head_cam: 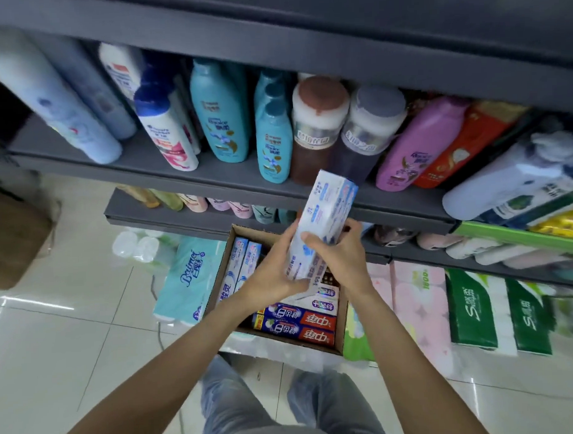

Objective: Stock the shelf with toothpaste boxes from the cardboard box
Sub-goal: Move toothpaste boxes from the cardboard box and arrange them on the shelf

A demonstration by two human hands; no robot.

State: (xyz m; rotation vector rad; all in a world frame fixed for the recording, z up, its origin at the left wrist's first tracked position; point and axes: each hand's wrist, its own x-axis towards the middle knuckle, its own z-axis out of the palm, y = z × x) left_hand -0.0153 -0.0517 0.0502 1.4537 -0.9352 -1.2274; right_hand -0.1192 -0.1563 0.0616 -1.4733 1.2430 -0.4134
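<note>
**Toothpaste boxes held above cardboard box, both hands engaged**

Landmark: the open cardboard box point(342, 325) on the floor, in front of the shelf unit.

Directly above it, both hands grip a bundle of pale blue-and-white toothpaste boxes point(324, 215), tilted, upper end leaning toward the shelf edge point(212, 183). The left hand point(274, 275) supports the bundle's lower end, its fingers point(287, 241) wrapped round the left side. The right hand point(340, 252) clasps the right side, thumb across the front face, fingers closed on the pack.

Inside the cardboard box, two pale blue toothpaste boxes point(240, 267) lie along the left wall; blue-and-red toothpaste boxes point(295, 327) lie across the near end.

Above the cardboard box, the shelf carries shampoo bottles point(218, 112). To its left lies a teal tissue pack point(190, 278); to its right, green paper packs point(496, 313).
</note>
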